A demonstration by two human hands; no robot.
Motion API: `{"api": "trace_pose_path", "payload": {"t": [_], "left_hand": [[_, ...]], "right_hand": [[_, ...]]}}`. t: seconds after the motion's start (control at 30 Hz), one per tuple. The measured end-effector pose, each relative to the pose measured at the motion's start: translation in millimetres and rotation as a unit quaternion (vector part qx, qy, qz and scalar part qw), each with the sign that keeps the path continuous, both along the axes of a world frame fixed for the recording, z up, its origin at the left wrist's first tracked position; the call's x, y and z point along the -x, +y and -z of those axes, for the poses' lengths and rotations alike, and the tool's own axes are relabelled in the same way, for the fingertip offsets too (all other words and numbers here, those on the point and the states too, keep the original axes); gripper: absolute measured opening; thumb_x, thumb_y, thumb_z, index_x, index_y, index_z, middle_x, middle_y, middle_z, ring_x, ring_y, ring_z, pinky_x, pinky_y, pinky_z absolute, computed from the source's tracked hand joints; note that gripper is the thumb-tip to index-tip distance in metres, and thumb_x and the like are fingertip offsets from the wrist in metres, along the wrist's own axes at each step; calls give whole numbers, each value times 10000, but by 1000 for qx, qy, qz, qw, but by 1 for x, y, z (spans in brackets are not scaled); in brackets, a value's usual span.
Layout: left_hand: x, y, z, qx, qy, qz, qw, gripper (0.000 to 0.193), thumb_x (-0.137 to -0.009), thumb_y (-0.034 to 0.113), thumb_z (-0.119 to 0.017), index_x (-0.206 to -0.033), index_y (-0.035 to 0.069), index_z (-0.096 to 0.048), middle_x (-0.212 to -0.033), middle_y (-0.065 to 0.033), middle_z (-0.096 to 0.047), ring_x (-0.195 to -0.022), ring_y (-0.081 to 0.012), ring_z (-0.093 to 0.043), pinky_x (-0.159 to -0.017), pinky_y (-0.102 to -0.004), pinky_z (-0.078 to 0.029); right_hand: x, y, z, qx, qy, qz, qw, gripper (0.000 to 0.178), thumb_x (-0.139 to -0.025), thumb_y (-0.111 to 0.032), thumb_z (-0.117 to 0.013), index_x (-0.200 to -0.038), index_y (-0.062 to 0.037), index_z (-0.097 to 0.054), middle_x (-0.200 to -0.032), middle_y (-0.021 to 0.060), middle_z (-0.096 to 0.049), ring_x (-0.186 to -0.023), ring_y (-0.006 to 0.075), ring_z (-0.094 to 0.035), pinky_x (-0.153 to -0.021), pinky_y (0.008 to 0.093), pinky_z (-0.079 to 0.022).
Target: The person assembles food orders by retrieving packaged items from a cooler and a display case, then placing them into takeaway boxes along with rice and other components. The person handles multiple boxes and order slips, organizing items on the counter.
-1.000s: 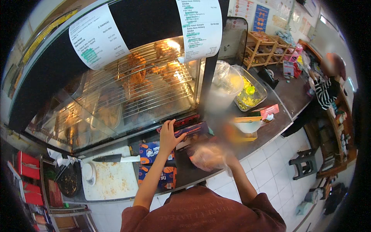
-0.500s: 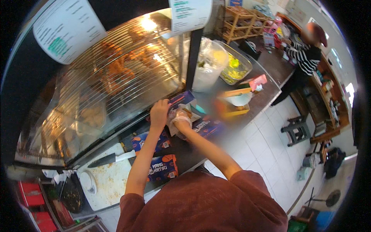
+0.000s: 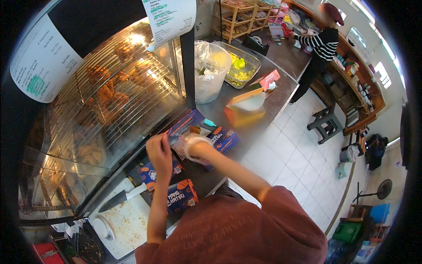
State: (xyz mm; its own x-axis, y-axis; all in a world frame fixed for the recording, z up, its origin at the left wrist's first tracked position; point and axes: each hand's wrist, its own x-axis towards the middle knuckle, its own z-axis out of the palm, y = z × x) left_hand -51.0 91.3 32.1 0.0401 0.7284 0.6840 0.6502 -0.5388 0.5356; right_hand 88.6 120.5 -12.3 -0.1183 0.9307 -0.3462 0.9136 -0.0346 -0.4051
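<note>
An open dark-blue printed takeaway box stands on the counter beside the glass case. My left hand has its fingers curled closed at the near-left edge of this box, seemingly pinching it. My right hand, in a clear plastic glove, reaches into the box; its fingers are hidden there. Some brown food or lining shows just past the glove. Another blue printed surface lies right of the glove, with a turquoise marker-like item beyond it. Two more blue boxes, a far one and a near one, lie between my arms.
Fried pieces lie on a rack in the lit glass case. A knife rests on a stained white cutting board. A plastic-lined tub, a food tray and an orange-yellow carton stand right. Another person works beyond.
My view has swung rightward, shifting the scene left. My left fingers, earlier laid over the box edge, are now curled tighter at its left side. The gloved right hand stays at the box.
</note>
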Motion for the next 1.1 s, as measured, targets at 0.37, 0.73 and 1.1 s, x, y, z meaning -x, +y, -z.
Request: {"api": "trace_pose_path", "payload": {"t": [0.37,0.73,1.1], "left_hand": [[-51,-141,-21,389,-466,297,737,1017,-779,757,-320,-1414,-8,-107,-1472,-156,-131,-1369,-250,-147,-1115,-380,-89],[-148,-47,2,119,-675,13,728,784,-881,666,-194,-1362,60,-322,-1356,-116,-397,-1249,-259,-380,-1051,-399,-261],[12,6,61,398,-161,-353,831,562,-879,565,-437,-837,16,-549,-816,-85,-543,-730,-158,-454,-663,-331,-395]], "right_hand": [[7,-28,-124,-468,214,146,845,653,-893,-342,-490,-1366,32,-241,-1389,268,-242,-1300,403,-230,-1083,431,-202],[-32,-19,-55,-336,530,-44,777,442,-894,-219,-501,-1294,-49,-422,-1255,219,-468,-1159,316,-471,-960,356,-378],[-522,31,84,-307,153,182,922,296,-777,-231,-662,-956,-4,-600,-993,182,-559,-886,335,-519,-800,424,-418]]}}
